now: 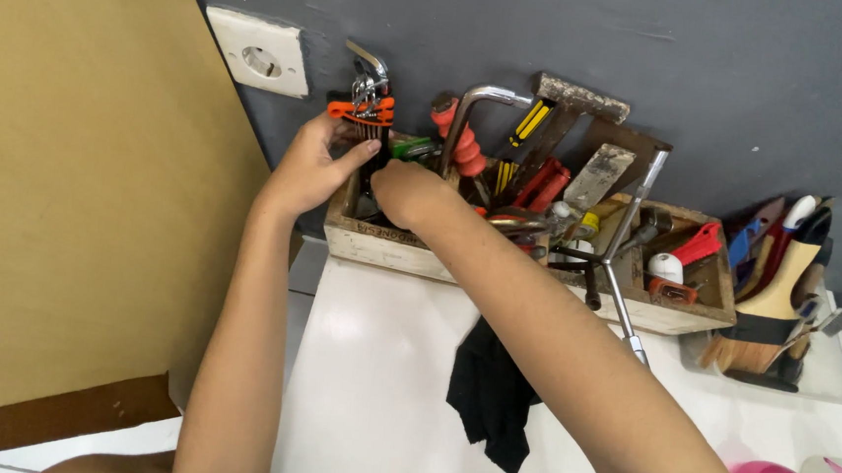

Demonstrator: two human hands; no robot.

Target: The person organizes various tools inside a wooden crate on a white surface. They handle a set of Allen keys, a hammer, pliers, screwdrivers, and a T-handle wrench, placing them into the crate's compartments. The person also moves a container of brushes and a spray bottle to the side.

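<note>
A worn wooden toolbox point(381, 247) stands against the grey wall, crammed with hand tools. Both hands are at its left end. My left hand point(312, 168) grips a set of hex keys in an orange holder point(364, 111), its fingers wrapped around the lower part. My right hand point(410, 192) reaches across into the box just right of the set, knuckles up, with its fingertips hidden among the tools. Whether it grips anything cannot be seen.
The box holds a red-handled tool point(462, 143), a yellow-and-black screwdriver point(528, 123), a hammer point(577, 101) and a cross wrench point(616, 275). A black cloth point(491, 395) lies on the white table. Brushes point(771, 310) stand at right, a wall socket point(259, 52) above left.
</note>
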